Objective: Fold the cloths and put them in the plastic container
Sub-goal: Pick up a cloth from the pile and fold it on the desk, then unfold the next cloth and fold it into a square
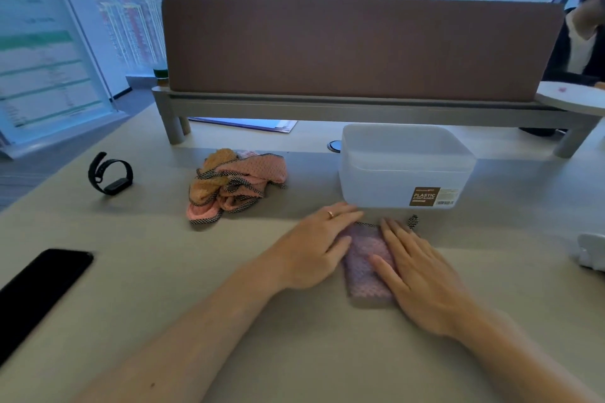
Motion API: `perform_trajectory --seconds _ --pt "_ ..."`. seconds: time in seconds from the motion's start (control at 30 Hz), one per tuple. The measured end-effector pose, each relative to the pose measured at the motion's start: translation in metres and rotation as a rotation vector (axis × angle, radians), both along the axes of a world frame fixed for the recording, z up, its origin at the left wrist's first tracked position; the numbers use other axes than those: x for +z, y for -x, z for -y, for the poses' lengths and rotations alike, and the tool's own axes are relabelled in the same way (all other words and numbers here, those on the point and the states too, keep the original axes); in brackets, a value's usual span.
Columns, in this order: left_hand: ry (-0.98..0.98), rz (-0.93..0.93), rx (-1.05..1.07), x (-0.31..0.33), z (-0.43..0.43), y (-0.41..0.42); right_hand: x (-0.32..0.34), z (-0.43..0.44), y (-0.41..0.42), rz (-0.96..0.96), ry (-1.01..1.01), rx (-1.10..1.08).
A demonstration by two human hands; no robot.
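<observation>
A folded purple waffle cloth (366, 266) lies on the desk just in front of the plastic container (406, 170), a translucent white box with a brown label, which looks empty. My left hand (314, 245) rests flat on the cloth's left edge. My right hand (415, 268) lies flat on its right side. Both hands press down with fingers spread and grip nothing. A crumpled heap of pink and orange cloths (234, 185) with dark trim sits to the left of the container.
A black smartwatch (110, 173) lies at the left and a black phone (39, 291) near the left front edge. A brown desk divider (360, 45) on a raised shelf stands behind the container. A white object (592, 252) sits at the right edge. Another person sits at the far right.
</observation>
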State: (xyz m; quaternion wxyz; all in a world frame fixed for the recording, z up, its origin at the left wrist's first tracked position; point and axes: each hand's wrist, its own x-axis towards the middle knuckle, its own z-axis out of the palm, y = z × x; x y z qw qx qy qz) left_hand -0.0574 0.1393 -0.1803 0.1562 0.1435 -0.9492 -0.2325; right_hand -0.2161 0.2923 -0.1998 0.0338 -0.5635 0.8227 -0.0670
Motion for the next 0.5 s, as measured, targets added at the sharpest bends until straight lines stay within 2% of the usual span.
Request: perform_trajectory --seconds 0.1,0.17,0.27,0.37,0.43,0.5 --pt "0.117 -0.297 0.268 0.024 0.04 -0.031 0.006 -0.012 0.023 -0.077 -0.097 -0.012" --pt "0.204 -0.368 0.49 0.036 0.074 -0.049 0.012 -0.02 0.038 -0.11 -0.153 -0.024" --pt "0.176 -0.141 0.737 0.044 0.121 -0.065 0.021 -0.027 0.051 -0.159 -0.215 -0.069" --pt "0.064 0.041 0.737 0.04 0.14 -0.067 0.035 -0.024 0.039 -0.145 -0.155 -0.071" --pt "0.018 -0.002 0.735 0.037 0.144 -0.062 0.038 -0.014 0.018 -0.102 -0.049 -0.032" --pt "-0.047 -0.113 0.753 0.042 0.143 -0.055 0.03 -0.003 -0.003 -0.047 -0.055 0.009"
